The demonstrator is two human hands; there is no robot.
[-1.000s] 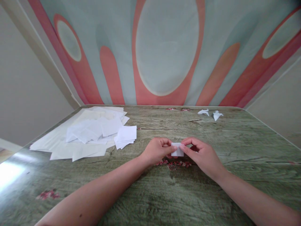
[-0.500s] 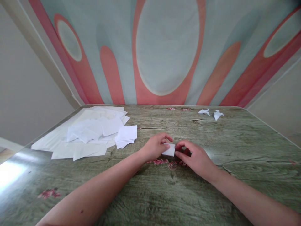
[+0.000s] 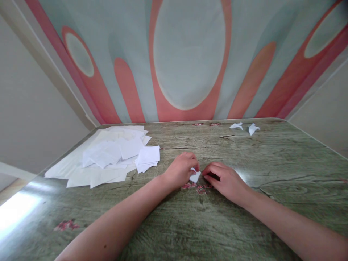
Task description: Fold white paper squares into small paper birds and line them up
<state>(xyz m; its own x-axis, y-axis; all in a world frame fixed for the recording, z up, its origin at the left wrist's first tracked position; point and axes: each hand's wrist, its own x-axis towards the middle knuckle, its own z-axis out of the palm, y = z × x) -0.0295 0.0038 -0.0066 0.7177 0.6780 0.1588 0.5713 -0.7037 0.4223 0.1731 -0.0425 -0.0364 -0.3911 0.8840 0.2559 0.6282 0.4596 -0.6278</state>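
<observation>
A small white folded piece of paper (image 3: 195, 177) lies turned at an angle over the middle of the table, partly hidden by fingers. My left hand (image 3: 182, 168) is closed on its left and upper side, thumb and fingertips bent round the edge. From the other side my right hand (image 3: 225, 178) reaches in, its thumb and forefinger pinched together at the paper's right corner. How much of that corner sits between those fingertips is too small to make out.
A wood-patterned table (image 3: 272, 156) carries a wide heap of white sheets (image 3: 78, 175) on the left, with a small stack of paper squares (image 3: 148, 155) beside it. Two folded paper figures (image 3: 236, 126) stand at the far right. A patterned curtain (image 3: 190, 54) hangs behind the table.
The folded paper has turned from lying squarely to a tilted angle, and less of it shows. My left fingers have curled further over it. The right fingertips have closed together at its corner.
</observation>
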